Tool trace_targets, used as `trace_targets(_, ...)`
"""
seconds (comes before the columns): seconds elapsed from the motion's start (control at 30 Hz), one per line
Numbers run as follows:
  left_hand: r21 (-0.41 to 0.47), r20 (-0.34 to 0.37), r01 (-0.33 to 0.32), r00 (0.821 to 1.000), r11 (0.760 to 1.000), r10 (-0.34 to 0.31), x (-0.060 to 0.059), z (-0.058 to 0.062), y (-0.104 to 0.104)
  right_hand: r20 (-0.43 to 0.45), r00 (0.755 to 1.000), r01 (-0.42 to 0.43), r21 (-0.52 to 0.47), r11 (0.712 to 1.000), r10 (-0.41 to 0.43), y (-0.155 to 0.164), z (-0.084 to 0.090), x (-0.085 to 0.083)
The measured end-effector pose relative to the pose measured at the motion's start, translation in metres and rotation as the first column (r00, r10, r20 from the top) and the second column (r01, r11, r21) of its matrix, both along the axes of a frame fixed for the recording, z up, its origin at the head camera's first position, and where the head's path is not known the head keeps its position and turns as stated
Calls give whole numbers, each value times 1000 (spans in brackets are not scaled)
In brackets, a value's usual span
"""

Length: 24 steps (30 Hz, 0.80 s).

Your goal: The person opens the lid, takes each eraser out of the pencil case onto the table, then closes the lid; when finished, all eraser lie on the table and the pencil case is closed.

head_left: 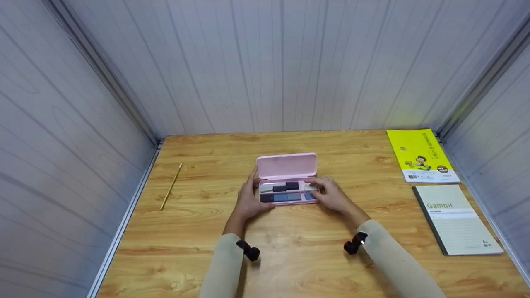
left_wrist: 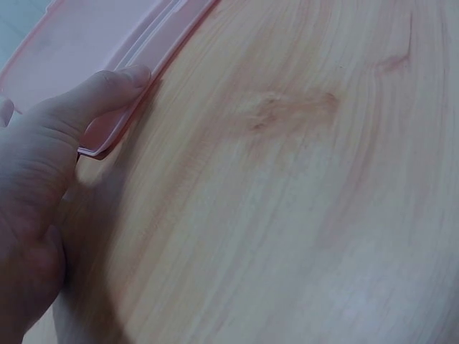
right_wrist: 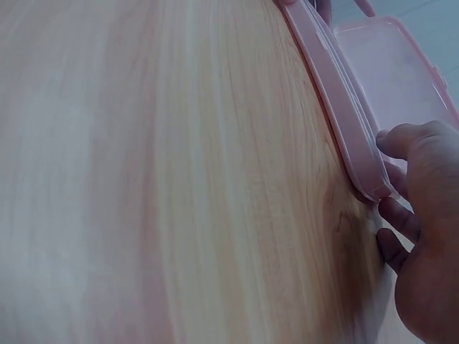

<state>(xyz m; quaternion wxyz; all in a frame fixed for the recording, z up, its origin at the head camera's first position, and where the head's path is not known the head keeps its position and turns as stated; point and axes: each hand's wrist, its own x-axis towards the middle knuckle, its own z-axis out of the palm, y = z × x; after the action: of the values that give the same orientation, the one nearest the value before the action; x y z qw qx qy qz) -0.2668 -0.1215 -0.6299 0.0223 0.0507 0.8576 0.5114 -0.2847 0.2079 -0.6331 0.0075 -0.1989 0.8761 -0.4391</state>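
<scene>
A pink pencil case (head_left: 286, 166) lies open in the middle of the wooden table (head_left: 290, 256), its lid standing up at the back. Dark and blue pieces lie in its tray. My left hand (head_left: 248, 200) holds the case's left end; in the left wrist view my thumb (left_wrist: 97, 97) lies along the pink rim (left_wrist: 154, 54). My right hand (head_left: 331, 194) holds the right end. In the right wrist view the right hand (right_wrist: 430, 236) has its thumb over the corner of the pink case (right_wrist: 337, 107) and its fingers curled beside it.
A yellow pencil (head_left: 171, 187) lies near the table's left edge. At the right, a yellow booklet (head_left: 422, 155) sits at the back corner, with a pale notebook (head_left: 455, 217) marked Gambit in front of it. Grey panelled walls close the table in on three sides.
</scene>
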Motion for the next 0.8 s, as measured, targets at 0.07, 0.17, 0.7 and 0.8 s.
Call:
trace_targets(0.07, 4, -21, 10, 1000, 1000, -9, 0, 0, 0, 19, 1000, -4, 7, 1000, 4, -2, 5, 1)
trace_targets(0.17, 7, -41, 18, 999, 1000, -17, 0, -1, -1, 39, 999, 1, 14, 1000, -1, -8, 20, 8)
trace_targets(0.7, -24, -28, 12, 1000, 1000, -13, 1, -1, -1, 100, 995, -26, 77, 997, 18, -12, 21, 6)
trace_targets(0.8, -28, -27, 12, 1000, 1000, -13, 1, -1, -1, 86, 996, -31, 97, 995, 22, -12, 22, 5)
